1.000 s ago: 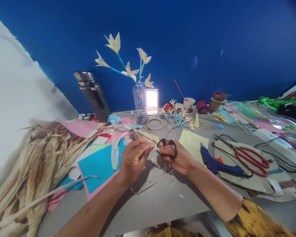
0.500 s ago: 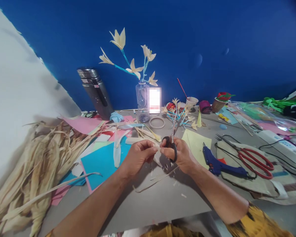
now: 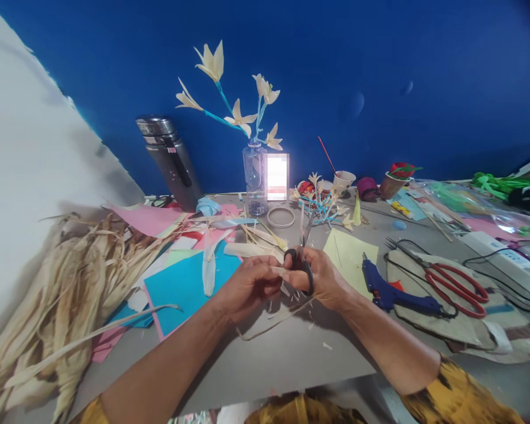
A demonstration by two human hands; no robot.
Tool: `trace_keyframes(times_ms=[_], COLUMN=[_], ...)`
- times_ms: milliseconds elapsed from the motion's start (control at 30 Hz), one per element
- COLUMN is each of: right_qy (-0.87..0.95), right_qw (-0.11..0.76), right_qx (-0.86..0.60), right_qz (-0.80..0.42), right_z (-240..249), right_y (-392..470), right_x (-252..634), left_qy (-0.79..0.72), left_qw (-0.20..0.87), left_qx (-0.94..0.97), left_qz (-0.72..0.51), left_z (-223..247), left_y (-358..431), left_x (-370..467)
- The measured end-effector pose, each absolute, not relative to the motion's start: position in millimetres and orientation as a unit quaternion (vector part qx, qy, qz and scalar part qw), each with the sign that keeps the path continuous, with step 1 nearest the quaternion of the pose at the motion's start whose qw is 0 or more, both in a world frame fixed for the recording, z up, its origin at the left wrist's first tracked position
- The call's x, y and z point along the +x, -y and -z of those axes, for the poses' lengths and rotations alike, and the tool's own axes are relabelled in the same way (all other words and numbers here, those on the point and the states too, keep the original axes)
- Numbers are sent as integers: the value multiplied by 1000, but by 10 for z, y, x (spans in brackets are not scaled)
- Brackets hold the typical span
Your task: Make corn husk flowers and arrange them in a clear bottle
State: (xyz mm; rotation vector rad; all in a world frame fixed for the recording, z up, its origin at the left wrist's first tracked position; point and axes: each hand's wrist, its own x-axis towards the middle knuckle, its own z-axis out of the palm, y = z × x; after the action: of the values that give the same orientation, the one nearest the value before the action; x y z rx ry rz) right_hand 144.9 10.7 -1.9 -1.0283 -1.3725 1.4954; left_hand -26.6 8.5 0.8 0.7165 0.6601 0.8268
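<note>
My left hand (image 3: 255, 284) pinches a small pale husk piece (image 3: 281, 272) at the middle of the table. Close against it, my right hand (image 3: 320, 278) has its fingers wrapped round black-handled scissors (image 3: 308, 275), whose blades point away from me, and its thumb and fingertip meet the same husk piece. Small pale scraps lie on the table below both hands. A blue sheet (image 3: 181, 288) lies left of my left hand, and a yellow sheet (image 3: 351, 259) is beyond my right hand.
Dried husks (image 3: 70, 294) are heaped at the left. A bottle (image 3: 255, 176) with pale flowers stands at the back beside a tape ring (image 3: 281, 217). At the right are a blue glue gun (image 3: 395, 291), red-handled scissors (image 3: 457, 282) and a power strip (image 3: 503, 259).
My right hand and the scissors have shifted slightly left, closer to my left hand. My left fingers have curled more around the husk piece.
</note>
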Motion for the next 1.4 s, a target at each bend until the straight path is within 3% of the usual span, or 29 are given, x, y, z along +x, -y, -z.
trace_keyframes(times_ms=[167, 467, 733, 833, 1100, 1400], right_qy=[538, 529, 512, 523, 660, 674], right_qw=[453, 462, 483, 452, 273, 252], right_qx=[-417, -438, -452, -462, -383, -373], right_qz=[-576, -561, -549, -556, -586, -585], right_z=[66, 11, 13, 10, 55, 38], right_y=[-121, -107, -121, -136, -132, -112], right_x=[1477, 1457, 1439, 1460, 1517, 1509], left_qy=[-309, -378, -382, -385, -388, -396], left_qw=[804, 733, 743, 733, 694, 664], left_qx=[269, 365, 337, 320, 316, 332], left_qz=[-431, -431, -433, -461, -517, -540], left_z=[-32, -73, -53, -87, -165, -219], left_y=[-116, -66, -93, -118, -158, -138], left_x=[-299, -244, -264, -308, -403, -380])
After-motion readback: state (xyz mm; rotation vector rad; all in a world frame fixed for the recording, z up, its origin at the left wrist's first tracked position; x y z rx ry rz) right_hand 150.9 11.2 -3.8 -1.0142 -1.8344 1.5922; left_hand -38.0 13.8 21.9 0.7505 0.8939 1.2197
